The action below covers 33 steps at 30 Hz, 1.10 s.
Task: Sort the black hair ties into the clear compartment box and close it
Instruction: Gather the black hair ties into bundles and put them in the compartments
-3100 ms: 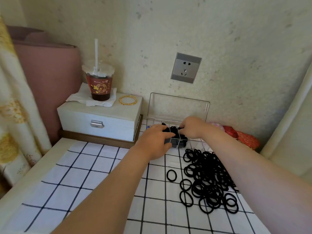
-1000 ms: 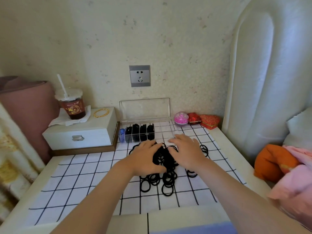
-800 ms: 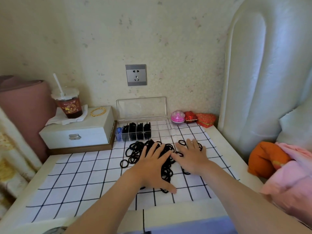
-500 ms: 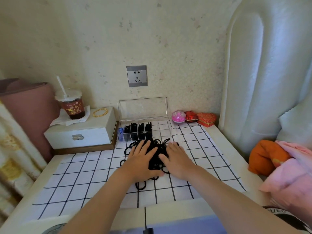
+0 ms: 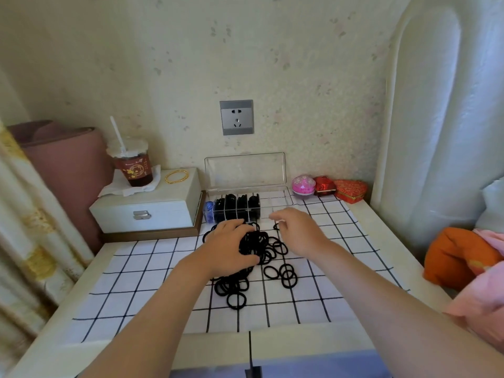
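A heap of black hair ties lies on the checked cloth, with loose ones spread toward me. My left hand lies on the heap's left side, its fingers and thumb curled around a bunch. My right hand hovers at the heap's far right edge, fingertips pinched at a single tie. Just behind stands the clear compartment box, its lid upright. Its left compartments hold black ties; the right ones look empty.
A white drawer box at back left carries a drink cup and a gold bangle. Pink and red trinket boxes sit at back right. A padded headboard and orange and pink fabric border the right side.
Both hands swept the spread ties together toward the box. Since half a second ago the right hand has lifted off the heap toward the box, while the left hand closed on a bunch.
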Tool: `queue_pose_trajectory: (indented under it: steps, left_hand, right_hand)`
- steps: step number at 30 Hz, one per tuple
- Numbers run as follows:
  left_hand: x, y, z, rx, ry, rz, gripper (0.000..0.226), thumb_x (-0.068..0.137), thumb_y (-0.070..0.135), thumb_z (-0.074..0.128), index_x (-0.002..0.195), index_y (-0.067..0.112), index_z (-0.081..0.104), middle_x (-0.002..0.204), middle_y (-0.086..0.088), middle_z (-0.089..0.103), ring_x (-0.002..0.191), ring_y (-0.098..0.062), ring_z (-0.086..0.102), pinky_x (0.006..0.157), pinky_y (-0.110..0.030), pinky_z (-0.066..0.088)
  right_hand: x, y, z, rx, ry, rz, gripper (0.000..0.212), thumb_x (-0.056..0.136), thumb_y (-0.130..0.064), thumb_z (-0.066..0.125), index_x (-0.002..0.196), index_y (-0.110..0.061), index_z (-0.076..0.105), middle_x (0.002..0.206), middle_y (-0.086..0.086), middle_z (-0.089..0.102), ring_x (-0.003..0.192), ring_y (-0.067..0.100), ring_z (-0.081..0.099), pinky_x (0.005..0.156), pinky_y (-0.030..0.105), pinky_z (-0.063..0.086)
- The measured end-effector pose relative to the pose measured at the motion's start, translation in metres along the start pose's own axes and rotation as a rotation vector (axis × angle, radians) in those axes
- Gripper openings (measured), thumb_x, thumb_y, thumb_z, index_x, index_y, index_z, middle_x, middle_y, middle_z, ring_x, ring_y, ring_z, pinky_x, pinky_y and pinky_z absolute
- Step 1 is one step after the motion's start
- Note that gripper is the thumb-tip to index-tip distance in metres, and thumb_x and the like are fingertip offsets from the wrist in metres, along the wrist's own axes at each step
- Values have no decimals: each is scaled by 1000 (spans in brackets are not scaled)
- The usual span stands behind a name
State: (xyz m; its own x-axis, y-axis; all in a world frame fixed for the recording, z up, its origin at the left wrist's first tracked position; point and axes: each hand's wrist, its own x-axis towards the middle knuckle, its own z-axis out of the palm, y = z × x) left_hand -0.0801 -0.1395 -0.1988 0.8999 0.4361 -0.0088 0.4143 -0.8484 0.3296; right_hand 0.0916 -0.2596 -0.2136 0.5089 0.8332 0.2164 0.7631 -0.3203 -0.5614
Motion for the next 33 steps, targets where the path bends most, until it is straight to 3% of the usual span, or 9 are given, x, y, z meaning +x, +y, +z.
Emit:
queue_pose_trajectory:
  steps: [3, 7, 11, 16, 20, 22, 27, 30, 33]
  left_hand:
    - [10, 4, 4, -3, 123, 99, 54, 89, 39, 64, 139, 31, 46, 144, 9, 42, 137, -16, 29, 114, -38, 29]
    - [22, 5, 10, 38, 97, 116, 52, 91, 37, 61, 140, 30, 46, 140, 8, 47, 132, -16, 35, 111, -40, 34]
    - [29, -2, 13, 71, 71, 109, 54, 92, 37, 59, 143, 28, 43, 141, 6, 47, 131, -16, 38, 110, -39, 34]
    - [37, -9, 7, 59, 64, 115, 50, 91, 37, 61, 139, 32, 50, 138, 7, 51, 128, -16, 39, 109, -41, 36]
    - [35, -9, 4, 175, -42, 102, 48, 89, 37, 61, 137, 32, 55, 138, 5, 51, 128, -19, 40, 106, -42, 39]
    - [35, -9, 4, 192, -8, 92, 41, 90, 32, 62, 132, 33, 60, 134, 7, 56, 124, -18, 48, 101, -39, 44]
    - [34, -7, 4, 137, 76, 65, 25, 92, 34, 61, 115, 34, 71, 117, 14, 66, 107, -12, 61, 89, -33, 52]
    - [35, -7, 2, 64, 116, 21, 18, 93, 35, 61, 102, 31, 75, 103, 13, 68, 97, -10, 61, 82, -35, 54]
    - [35, -7, -4, -116, 155, -11, 16, 95, 34, 59, 100, 25, 72, 92, 10, 67, 89, -10, 61, 78, -30, 52]
  right_hand:
    - [11, 18, -2, -282, -124, 7, 34, 99, -13, 45, 126, -16, 65, 121, 8, 60, 112, 29, 59, 92, 42, 50]
    - [19, 25, 5, -402, -203, -7, 28, 99, -25, 50, 121, -16, 65, 114, 8, 52, 100, 30, 59, 82, 41, 51]
    - [27, 22, 9, -494, -145, -35, 20, 95, -22, 56, 85, -11, 69, 102, 6, 51, 85, 29, 60, 70, 37, 51]
    - [30, 10, 1, -219, -127, -23, 15, 90, -17, 56, 86, -16, 71, 89, -1, 67, 80, 21, 64, 73, 37, 56]
    - [29, -6, -19, 133, -237, 122, 13, 89, -10, 56, 93, -19, 64, 78, -3, 63, 69, 16, 64, 51, 23, 48]
    - [28, -6, -22, 118, -351, 158, 19, 89, -6, 53, 89, -20, 63, 78, 0, 63, 63, 16, 63, 45, 23, 47]
    - [25, 4, -16, -75, -446, 137, 21, 92, -10, 58, 102, -26, 69, 94, 5, 70, 62, 14, 63, 60, 25, 51]
    - [25, 4, -12, -251, -432, 58, 36, 94, -23, 63, 130, -19, 63, 114, 3, 68, 93, 15, 65, 79, 22, 46]
    - [23, 2, -4, -293, -385, 5, 34, 93, -25, 65, 127, -23, 67, 116, 1, 69, 107, 19, 61, 85, 25, 44]
